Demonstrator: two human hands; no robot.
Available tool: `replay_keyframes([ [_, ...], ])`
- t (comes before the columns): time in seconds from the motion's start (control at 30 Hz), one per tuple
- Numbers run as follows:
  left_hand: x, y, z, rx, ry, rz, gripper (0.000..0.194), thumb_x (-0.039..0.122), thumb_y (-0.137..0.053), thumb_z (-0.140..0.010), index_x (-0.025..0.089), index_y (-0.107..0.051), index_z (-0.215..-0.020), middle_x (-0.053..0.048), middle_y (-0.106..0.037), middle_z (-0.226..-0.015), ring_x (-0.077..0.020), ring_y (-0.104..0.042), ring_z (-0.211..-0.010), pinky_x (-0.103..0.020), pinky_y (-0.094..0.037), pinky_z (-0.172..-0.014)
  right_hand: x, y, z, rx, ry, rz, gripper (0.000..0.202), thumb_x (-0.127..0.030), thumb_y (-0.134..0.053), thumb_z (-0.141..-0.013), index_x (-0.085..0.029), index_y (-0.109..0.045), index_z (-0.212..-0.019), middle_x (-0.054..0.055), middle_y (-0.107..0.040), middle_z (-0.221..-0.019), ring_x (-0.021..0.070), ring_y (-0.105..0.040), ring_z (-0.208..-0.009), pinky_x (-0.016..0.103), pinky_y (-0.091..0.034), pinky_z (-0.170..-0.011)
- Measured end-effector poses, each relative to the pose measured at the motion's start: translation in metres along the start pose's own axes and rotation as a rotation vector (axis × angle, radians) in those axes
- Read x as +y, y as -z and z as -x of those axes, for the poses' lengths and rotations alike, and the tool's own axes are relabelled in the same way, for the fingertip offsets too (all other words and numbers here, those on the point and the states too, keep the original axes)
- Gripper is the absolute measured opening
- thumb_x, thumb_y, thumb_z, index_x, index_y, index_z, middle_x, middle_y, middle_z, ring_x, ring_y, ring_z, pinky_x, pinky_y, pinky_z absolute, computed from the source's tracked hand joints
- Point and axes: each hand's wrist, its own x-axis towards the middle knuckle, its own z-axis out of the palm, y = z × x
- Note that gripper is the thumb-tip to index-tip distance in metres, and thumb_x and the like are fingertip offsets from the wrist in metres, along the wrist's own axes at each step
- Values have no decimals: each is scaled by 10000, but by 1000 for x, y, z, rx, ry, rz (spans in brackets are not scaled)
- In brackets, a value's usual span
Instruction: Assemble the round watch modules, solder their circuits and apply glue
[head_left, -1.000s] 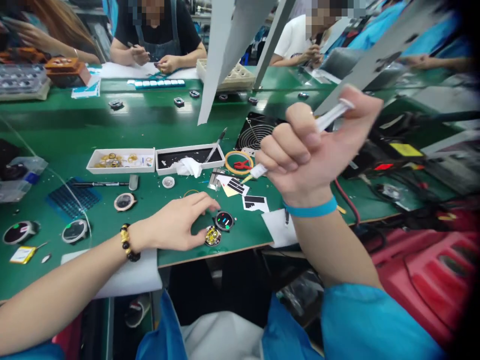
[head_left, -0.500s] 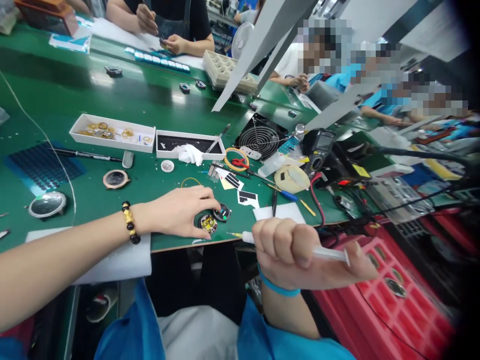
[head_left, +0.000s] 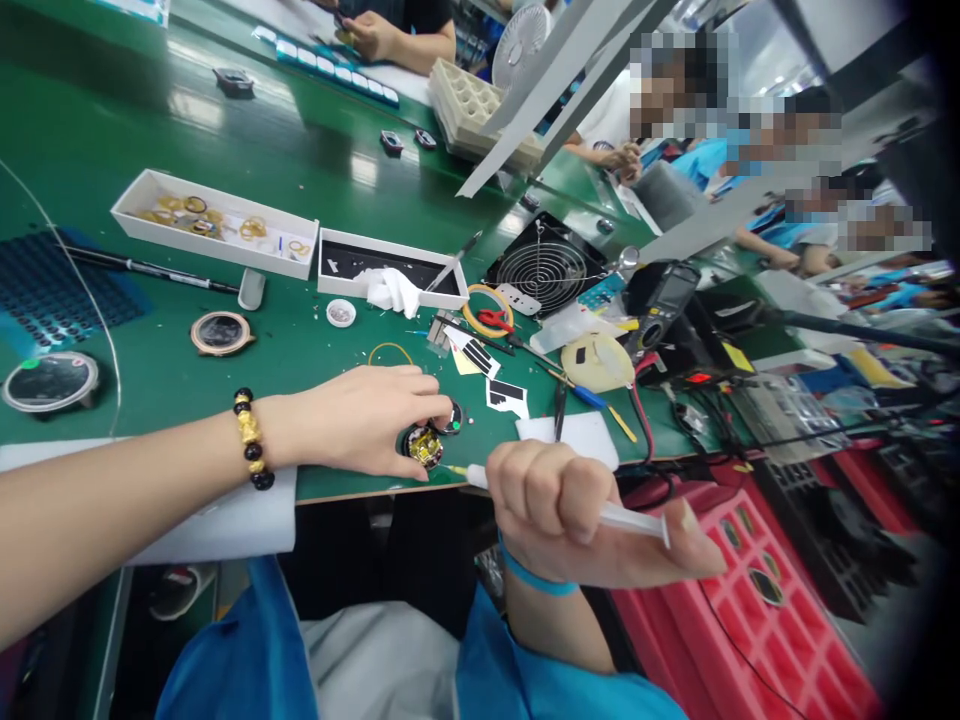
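At the bench's near edge my left hand (head_left: 367,420) grips a small round watch case (head_left: 424,448) between thumb and fingers. The case is open, with yellow and metallic parts showing inside. A dark round piece with a green dot (head_left: 454,420) adjoins it, partly hidden by my fingertips. My right hand (head_left: 555,500) is wrapped around a thin white syringe (head_left: 636,522), thumb at the plunger end. The yellowish needle tip points left and lies close to the right rim of the case; whether they touch I cannot tell.
Beyond my hands lie a white box of yellow rings (head_left: 217,225), a black-lined tray (head_left: 345,265), a fan (head_left: 544,265) and a multimeter (head_left: 660,300). Watch faces (head_left: 222,333) lie left. A red compartment tray (head_left: 772,620) stands lower right. Co-workers sit across the bench.
My right hand has brought the syringe tip left, nearer the watch case. My left hand stays on the case. The whole view has shifted slightly.
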Motion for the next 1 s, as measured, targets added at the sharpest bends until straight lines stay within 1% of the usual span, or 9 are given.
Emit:
replay_keyframes([
  [0.13,-1,-1,0,5,0,5,412,484,-800,-826,224,-607,-1081,-12,-635,-991,-222,-593,-956,-325,-420,-766,3,-1,0,3,9,-39,509,-611,-429,-889,-217,-320,-586,-83,-177,-402,83,-146,-347,291,-155,-405],
  [0.27,-1,-1,1,12,-5,13,412,480,-801,-827,222,-605,-1081,-12,-638,-995,-220,-594,-960,-324,-421,-768,3,-1,-1,-1,-22,-28,520,-622,-445,-881,-216,-317,-583,-78,-188,-406,86,-156,-353,295,-153,-410],
  [0.7,-2,-2,1,20,-14,23,399,477,-789,-837,221,-605,-1083,-13,-645,-996,-217,-593,-956,-325,-431,-772,8,9,6,-21,-29,-26,513,-622,-405,-918,-221,-333,-608,-79,-207,-424,88,-154,-355,278,-174,-435],
  [1.0,-2,-3,0,22,-8,21,406,487,-787,-836,218,-608,-1082,-22,-651,-999,-218,-597,-955,-320,-429,-765,6,6,0,-32,-31,-19,488,-604,-400,-902,-226,-333,-601,-76,-199,-409,97,-157,-347,293,-169,-419],
])
